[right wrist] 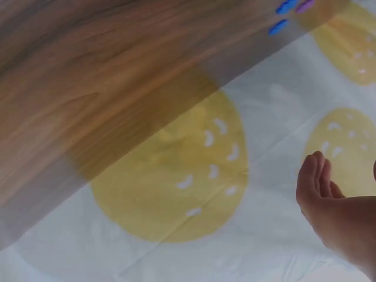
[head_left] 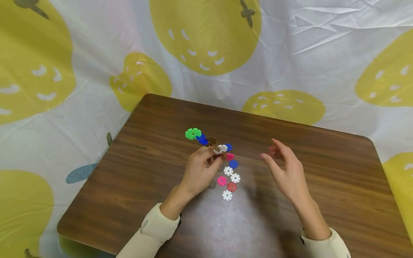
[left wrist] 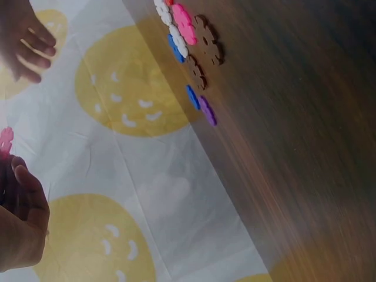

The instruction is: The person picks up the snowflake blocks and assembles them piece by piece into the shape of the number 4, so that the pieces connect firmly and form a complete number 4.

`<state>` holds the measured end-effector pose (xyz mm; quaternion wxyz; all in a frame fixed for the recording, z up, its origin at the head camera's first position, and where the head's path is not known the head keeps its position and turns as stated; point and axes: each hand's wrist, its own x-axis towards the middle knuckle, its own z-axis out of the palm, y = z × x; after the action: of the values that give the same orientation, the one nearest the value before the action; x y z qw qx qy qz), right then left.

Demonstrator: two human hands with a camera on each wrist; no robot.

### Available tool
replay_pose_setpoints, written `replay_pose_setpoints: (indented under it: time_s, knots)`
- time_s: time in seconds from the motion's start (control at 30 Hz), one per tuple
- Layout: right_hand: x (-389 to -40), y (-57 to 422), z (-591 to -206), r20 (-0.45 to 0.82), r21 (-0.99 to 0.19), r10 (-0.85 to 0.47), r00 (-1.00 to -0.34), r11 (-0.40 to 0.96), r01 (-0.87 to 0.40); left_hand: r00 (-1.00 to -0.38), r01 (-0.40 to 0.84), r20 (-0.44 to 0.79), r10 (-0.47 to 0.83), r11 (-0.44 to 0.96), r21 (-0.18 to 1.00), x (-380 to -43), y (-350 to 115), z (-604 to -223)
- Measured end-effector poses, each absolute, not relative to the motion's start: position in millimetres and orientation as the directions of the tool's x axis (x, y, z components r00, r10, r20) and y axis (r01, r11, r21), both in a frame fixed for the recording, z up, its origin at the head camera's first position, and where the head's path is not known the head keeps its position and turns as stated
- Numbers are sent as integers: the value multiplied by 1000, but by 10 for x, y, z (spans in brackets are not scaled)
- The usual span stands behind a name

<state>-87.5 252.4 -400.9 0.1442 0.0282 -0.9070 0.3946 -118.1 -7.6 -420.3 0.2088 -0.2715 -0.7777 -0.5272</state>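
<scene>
From where I stand, I see a person's left hand (head_left: 200,171) pinching a string of notched discs (head_left: 211,142) between thumb and fingers, held up over the middle of the table (head_left: 151,150). The string runs out from the fingertips toward the far left: a white disc (head_left: 222,148) close to the fingers, then a brown one, a blue disc (head_left: 202,139) and, at the outer end, a bright green disc (head_left: 193,133). From the left wrist, a pink disc (left wrist: 6,140) shows at this hand's fingertips. The right hand (head_left: 288,172) holds nothing — its thumb and fingers stand apart in the air over the table, to the right of the string and well clear of it. Below and just beside the left hand, loose discs (head_left: 235,178) lie flat on the wood in an uneven cluster: white, pink, red, blue and brown ones, some partly hidden behind the fingers. The left wrist view also picks out a purple disc (left wrist: 207,110) next to a blue one near the table's edge. Both arms wear pale, padded sleeves (head_left: 155,227). Behind the table hangs a white cloth (head_left: 96,39) printed with big yellow fruit — creased at the upper right.
</scene>
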Motion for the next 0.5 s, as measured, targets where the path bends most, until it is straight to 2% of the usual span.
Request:
replay_pose_setpoints:
  time_s: [0.5]
  knots:
    - [-1091, 2553, -4406, 178, -660, -49, -983, 734, -157, -766, 643, 608, 210, 252, 723, -1095, -86, -4129]
